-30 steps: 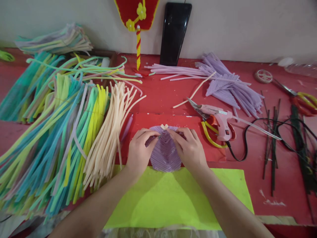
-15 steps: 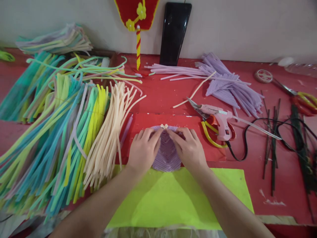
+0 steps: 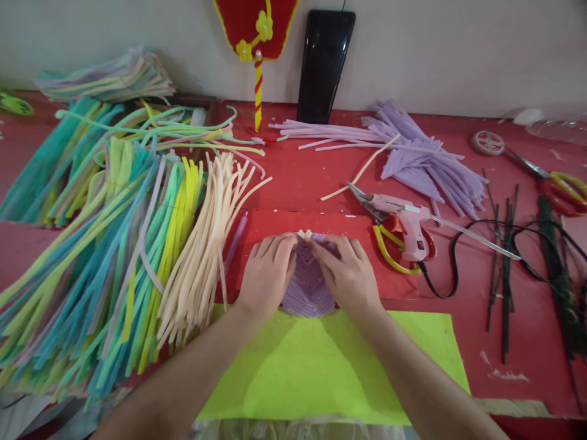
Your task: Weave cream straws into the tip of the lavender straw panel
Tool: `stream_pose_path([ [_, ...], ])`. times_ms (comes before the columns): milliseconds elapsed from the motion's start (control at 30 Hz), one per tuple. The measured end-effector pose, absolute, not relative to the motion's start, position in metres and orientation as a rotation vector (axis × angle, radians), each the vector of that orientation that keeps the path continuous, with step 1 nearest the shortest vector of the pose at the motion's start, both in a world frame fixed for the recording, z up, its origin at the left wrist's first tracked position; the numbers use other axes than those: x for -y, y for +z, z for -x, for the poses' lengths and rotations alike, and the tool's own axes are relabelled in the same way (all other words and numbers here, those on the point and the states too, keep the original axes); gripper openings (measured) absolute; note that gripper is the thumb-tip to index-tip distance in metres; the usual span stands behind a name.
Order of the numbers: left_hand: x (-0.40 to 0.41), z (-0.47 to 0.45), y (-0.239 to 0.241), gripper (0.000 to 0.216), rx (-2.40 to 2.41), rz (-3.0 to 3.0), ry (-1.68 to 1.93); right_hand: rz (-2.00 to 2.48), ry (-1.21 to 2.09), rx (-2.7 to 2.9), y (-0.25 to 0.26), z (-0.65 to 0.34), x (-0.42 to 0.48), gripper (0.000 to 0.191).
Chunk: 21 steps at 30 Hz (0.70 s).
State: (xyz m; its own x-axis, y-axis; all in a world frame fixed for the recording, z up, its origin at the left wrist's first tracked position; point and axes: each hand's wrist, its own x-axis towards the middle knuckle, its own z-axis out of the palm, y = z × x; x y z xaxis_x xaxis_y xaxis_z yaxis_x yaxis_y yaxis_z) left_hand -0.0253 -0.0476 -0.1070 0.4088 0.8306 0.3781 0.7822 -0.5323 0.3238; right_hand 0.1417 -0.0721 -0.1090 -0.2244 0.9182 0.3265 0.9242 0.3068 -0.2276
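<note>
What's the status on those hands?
Left hand and right hand on purple ribbed piece, by its cream tip. Glue gun off right, untouched, seemingly clear.

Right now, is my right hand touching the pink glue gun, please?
Apart. The head view shows your right hand left of the pink glue gun, with red board visible in the gap.

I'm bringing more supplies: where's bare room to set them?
Red tabletop between the cream bundle and lone cream stem; also the lime sheet between the forearms. Crowded: left, with coloured stems; right, around the glue gun.
</note>
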Motion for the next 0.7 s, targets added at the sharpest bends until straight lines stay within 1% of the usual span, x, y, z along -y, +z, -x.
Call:
stream_pose_path([
  [433, 0.0452, 0.0262, -0.1096, 0.028, -1.391, -2.505, 0.8, 1.646, -0.012, 2.207, -0.1077, -0.142, 0.0704, 0.03],
  [700, 0.0437, 0.0263, -0.1055, 0.025, -1.355, -2.526, 0.767, 1.667, 0.021, 2.19, -0.1079, -0.1415, 0.0699, 0.031],
])
